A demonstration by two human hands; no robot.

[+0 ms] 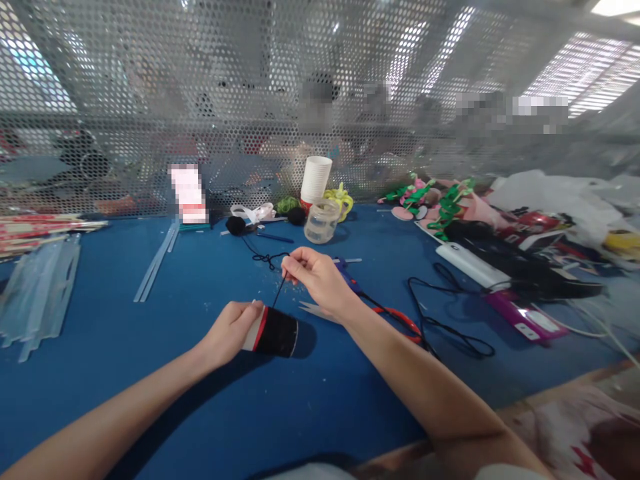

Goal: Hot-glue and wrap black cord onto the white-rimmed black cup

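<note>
- The cup (274, 331) lies on its side on the near middle of the blue table (150, 387), its mouth to the right. Most of its wall is wound in black, with a red and a white band at my end.
- My left hand (231, 330) is closed around the cup's left end, thumb on top, holding it just off or on the table; I cannot tell which.
- I judge the cup light and thin-walled, easy to crush, so the stiffer end or rim is the place to hold it.
- A black yarn strand (280, 290) runs taut from the cup's top up to my right hand (320, 280), which pinches it tightly between thumb and forefinger.
- The yarn looks soft, limp and a little fuzzy, not slippery, and it holds best when pinched close to the cup.
- Loose yarn (265, 257) trails farther off.
- Scissors (313, 308) lie just right of the cup, under my right wrist.
- Far off stand a clear jar (321, 221) and stacked white cups (316, 179); glue sticks (40, 293) lie far left.
</note>
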